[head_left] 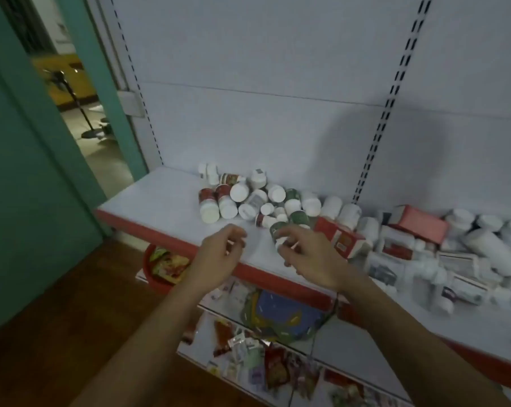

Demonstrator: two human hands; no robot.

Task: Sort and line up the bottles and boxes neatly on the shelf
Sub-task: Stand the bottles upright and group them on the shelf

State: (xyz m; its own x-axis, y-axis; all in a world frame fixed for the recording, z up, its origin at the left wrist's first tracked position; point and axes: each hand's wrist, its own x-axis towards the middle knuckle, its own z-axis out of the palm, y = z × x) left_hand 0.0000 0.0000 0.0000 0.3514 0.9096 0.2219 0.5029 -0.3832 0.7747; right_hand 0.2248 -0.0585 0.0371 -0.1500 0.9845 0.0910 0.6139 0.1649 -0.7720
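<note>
both forearms are reaching forward; the left hand [220,255] is hovering, fingers loosely curled, the right hand [311,257] is gripping a small bottle [277,234].

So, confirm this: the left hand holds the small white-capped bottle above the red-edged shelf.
Wrong in one respect: the head view shows the right hand gripping the small white-capped bottle above the red-edged shelf. The left hand holds nothing, its fingers loosely curled.
</note>
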